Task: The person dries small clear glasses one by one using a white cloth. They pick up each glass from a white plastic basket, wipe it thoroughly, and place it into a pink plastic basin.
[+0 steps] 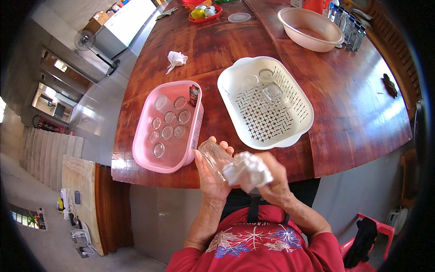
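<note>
In my left hand (209, 181) lies a clear drinking glass (214, 156), tilted, with the fingers wrapped round it just past the table's near edge. My right hand (275, 179) grips a crumpled white cloth (248, 171), which is pressed against the glass's near end and hides it. That hand is slightly blurred. Left of the glass stands a pink basin (144, 149) with several clear glasses (166, 132) in it. To the right, a white perforated basket (267, 140) holds a few clear glasses (272, 92) toward its far end.
A crumpled white tissue (176, 59) lies behind the pink basin. Farther off are a red plate of fruit (206, 17), a clear lid (239, 17), a large beige basin (312, 43) and several bottles (351, 29). A pink stool (385, 229) stands at the lower right.
</note>
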A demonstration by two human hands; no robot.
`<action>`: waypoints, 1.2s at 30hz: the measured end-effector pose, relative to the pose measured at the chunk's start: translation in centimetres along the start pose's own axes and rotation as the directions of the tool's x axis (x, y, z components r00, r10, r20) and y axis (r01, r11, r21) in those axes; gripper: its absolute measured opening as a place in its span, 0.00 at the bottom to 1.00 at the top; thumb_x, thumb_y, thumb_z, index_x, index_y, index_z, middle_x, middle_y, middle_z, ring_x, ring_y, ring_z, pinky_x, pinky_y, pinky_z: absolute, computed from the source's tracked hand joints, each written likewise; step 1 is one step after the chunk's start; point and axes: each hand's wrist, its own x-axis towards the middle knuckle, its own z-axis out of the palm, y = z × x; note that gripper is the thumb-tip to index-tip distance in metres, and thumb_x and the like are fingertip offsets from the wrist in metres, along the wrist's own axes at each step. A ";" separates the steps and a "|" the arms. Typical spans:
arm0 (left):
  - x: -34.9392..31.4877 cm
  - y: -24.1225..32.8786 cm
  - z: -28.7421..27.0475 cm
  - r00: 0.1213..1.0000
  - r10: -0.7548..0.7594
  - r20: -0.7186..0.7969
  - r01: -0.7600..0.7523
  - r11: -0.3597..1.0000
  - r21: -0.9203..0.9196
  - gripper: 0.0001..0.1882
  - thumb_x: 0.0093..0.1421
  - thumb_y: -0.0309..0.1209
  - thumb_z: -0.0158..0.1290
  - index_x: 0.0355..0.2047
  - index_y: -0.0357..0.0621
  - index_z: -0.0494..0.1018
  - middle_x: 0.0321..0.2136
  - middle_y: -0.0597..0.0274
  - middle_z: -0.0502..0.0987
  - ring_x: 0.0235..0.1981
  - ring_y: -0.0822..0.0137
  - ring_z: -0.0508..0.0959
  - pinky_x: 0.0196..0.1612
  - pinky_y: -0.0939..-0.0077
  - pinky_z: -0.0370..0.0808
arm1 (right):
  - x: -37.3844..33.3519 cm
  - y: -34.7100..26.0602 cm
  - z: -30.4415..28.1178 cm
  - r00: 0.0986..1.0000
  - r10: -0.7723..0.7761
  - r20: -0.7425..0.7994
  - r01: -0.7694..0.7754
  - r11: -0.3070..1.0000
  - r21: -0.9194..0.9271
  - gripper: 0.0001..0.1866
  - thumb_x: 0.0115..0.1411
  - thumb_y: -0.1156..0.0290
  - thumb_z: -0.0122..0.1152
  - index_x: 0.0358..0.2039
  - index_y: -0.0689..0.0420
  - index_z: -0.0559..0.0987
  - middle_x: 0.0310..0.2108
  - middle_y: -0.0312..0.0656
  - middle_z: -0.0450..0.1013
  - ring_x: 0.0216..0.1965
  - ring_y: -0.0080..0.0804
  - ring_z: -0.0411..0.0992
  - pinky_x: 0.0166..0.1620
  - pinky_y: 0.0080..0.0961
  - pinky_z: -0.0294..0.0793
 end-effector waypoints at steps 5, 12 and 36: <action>-0.1 -0.6 0.9 0.997 -0.036 -0.066 0.031 0.996 -0.081 0.27 0.63 0.55 0.38 0.51 0.48 0.65 0.46 0.57 0.72 0.49 0.59 0.71 0.50 0.58 0.72 | 3.3 -0.7 0.4 0.971 -0.226 0.077 0.232 0.969 -0.078 0.22 0.47 0.77 0.55 0.46 0.63 0.69 0.43 0.53 0.67 0.44 0.50 0.67 0.48 0.37 0.69; 0.3 -0.7 0.0 0.978 0.154 -0.145 -0.116 0.964 0.240 0.29 0.62 0.57 0.38 0.49 0.45 0.65 0.44 0.54 0.73 0.47 0.54 0.72 0.44 0.56 0.74 | 0.0 1.7 3.4 0.993 0.076 0.087 -0.060 0.983 -0.174 0.20 0.51 0.74 0.56 0.46 0.61 0.68 0.37 0.51 0.67 0.35 0.52 0.70 0.37 0.39 0.72; -1.4 4.0 2.2 0.917 0.390 0.085 -0.362 0.726 0.585 0.29 0.56 0.23 0.53 0.57 0.44 0.55 0.48 0.51 0.66 0.49 0.56 0.71 0.53 0.60 0.69 | -1.3 0.8 1.0 0.934 -0.100 0.343 0.144 0.984 -0.107 0.16 0.45 0.76 0.66 0.37 0.59 0.77 0.31 0.43 0.70 0.31 0.39 0.73 0.32 0.32 0.74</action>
